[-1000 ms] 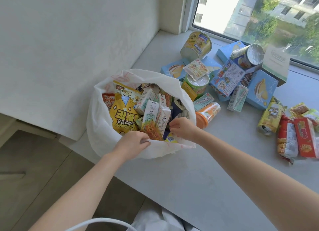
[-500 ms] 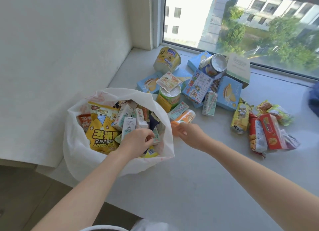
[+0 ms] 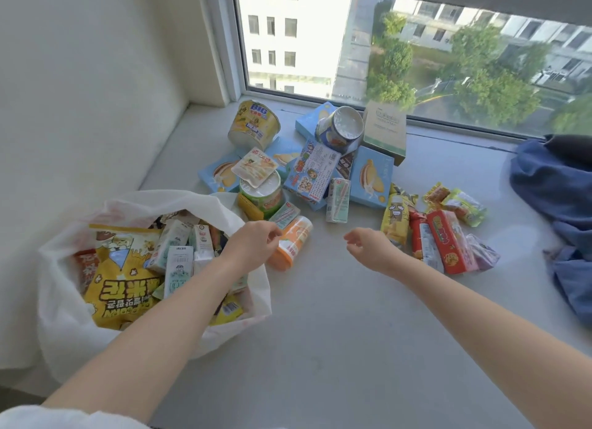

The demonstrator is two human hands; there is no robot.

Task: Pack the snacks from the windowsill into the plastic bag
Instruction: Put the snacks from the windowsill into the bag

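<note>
A crumpled blue cloth [image 3: 557, 188] lies at the right end of the windowsill [image 3: 320, 332], well apart from the snacks. The left forearm crosses the open mouth of the white plastic bag [image 3: 64, 316], which sits stuffed at the sill's left edge by the wall. Inside it, a yellow popcorn bag [image 3: 121, 287] reads "POPCORN" upside down. Back by the glass, a yellow bowl [image 3: 254, 124] says "BIG".

An orange cup [image 3: 293, 241] lies on its side just beside the bag. The left hand [image 3: 253, 246] hovers at it with fingers loosely curled and holding nothing; whether they touch it, I cannot tell. The right hand [image 3: 368, 246] hangs over bare sill with fingers loosely curled and empty, a red packet [image 3: 447, 241] near it.
</note>
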